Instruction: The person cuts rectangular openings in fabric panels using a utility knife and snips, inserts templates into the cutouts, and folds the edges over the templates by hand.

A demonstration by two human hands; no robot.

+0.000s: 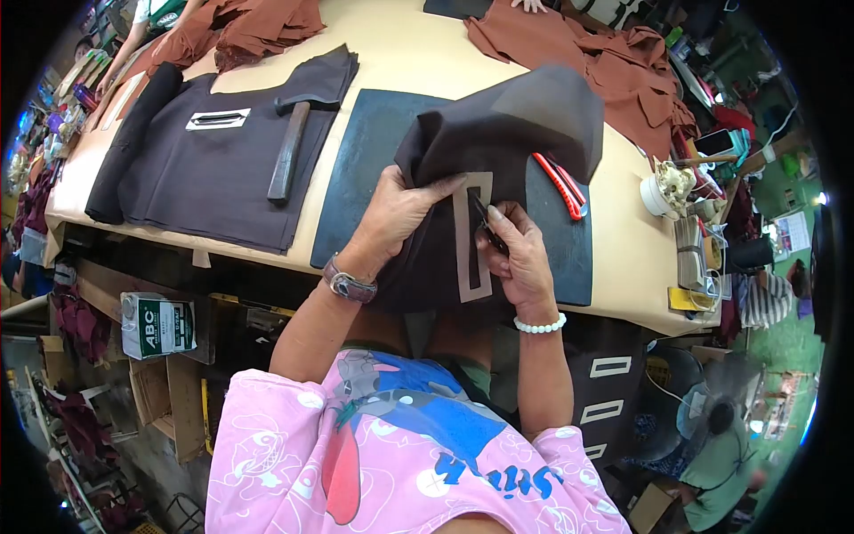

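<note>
My left hand point(396, 212) grips a dark brown sheet of fabric or leather point(507, 120), its thumb lying at the top of a beige rectangular frame point(463, 245) on the sheet. The sheet's upper part is folded up and away from me. In my right hand point(523, 254) is a small black pointed tool point(481, 211), its tip at the frame's dark slot; fingers hide most of it, so its exact kind is unclear. A red utility knife point(562, 187) lies to the right on a dark cutting mat point(360, 133) under the work.
On the left, a hammer point(289, 153) rests on stacked dark pieces point(236, 182), near another beige frame point(219, 119). Reddish-brown material point(569, 49) lies at the back. A white cup point(659, 194) stands near the right edge. Another person's hand point(528, 4) shows at the far side.
</note>
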